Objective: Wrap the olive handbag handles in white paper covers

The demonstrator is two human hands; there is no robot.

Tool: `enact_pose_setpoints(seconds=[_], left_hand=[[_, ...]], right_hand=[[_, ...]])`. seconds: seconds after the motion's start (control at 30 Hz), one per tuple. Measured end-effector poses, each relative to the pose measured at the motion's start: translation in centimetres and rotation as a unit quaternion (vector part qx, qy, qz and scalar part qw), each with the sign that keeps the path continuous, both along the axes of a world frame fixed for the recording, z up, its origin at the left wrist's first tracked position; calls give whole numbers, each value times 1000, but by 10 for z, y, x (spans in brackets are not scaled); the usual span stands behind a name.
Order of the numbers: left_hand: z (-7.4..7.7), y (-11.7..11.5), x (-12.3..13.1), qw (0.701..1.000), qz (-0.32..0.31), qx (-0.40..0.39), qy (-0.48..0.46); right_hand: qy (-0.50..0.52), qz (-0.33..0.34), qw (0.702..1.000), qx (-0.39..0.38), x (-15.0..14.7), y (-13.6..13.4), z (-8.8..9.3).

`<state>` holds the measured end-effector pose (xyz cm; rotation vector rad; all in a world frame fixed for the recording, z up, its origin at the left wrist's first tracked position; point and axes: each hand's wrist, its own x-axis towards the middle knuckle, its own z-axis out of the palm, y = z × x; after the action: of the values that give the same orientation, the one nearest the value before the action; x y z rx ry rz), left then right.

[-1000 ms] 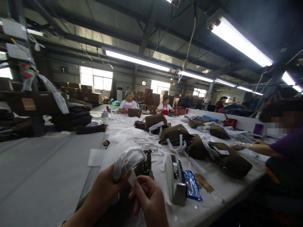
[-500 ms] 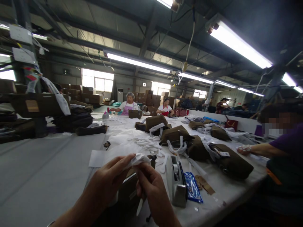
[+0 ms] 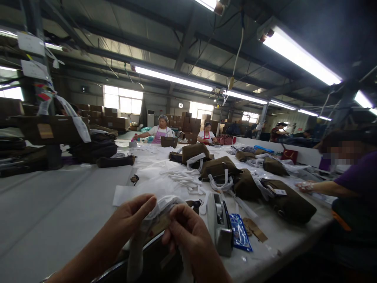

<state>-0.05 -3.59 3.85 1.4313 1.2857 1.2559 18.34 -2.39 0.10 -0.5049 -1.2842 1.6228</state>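
Observation:
An arched bag handle (image 3: 165, 202) in thin white wrapping rises between my hands. My left hand (image 3: 134, 214) closes on its left side, the thumb lying along the wrapping and the other fingers partly hidden. On the opposite side, my right hand (image 3: 187, 230) pinches the wrapping with thumb and fingertips. Below them is a dark bag (image 3: 156, 259) with a metal zipper, its lower part cut off by the frame. A grey tape dispenser (image 3: 219, 224) stands just right of my right hand.
Several dark olive bags (image 3: 220, 169) lie across the white table (image 3: 73, 212). White paper strips (image 3: 185, 177) are heaped ahead. A blue packet (image 3: 240, 232) and brown tags (image 3: 255, 230) sit beside the dispenser. A co-worker's arm (image 3: 326, 186) reaches in from the right.
My left hand has moved slightly left and the hands are farther apart. More of the white-wrapped handle and the bag's zipper now shows between them.

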Motion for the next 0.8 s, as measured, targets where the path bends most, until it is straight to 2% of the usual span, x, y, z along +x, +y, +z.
enact_pose_setpoints(seconds=[0.13,0.23,0.37,0.47,0.57,0.6,0.63,0.7,0.8], left_hand=[[10,7,-7,998,-3,52,45],[14,7,-8,998,8,60,-1],[15,5,-4,996,25,66,-59],[17,3,1,996,18,67,-53],[20,0,5,995,18,85,-49],[21,-1,6,994,22,93,-47],[22,-2,6,994,25,101,-44],[24,-4,8,993,32,110,-35],[27,-8,10,990,45,127,-34]], right_hand=[[-54,19,998,1,14,-6,9],[-47,34,998,-8,23,-10,9],[-43,11,999,3,23,-13,7],[-106,-77,982,135,20,-14,9],[-176,-213,915,295,17,-16,16],[-185,-238,898,320,16,-16,18],[-181,-249,894,325,15,-17,21],[-160,-235,915,285,11,-16,25],[-125,-190,956,185,3,-12,32]])
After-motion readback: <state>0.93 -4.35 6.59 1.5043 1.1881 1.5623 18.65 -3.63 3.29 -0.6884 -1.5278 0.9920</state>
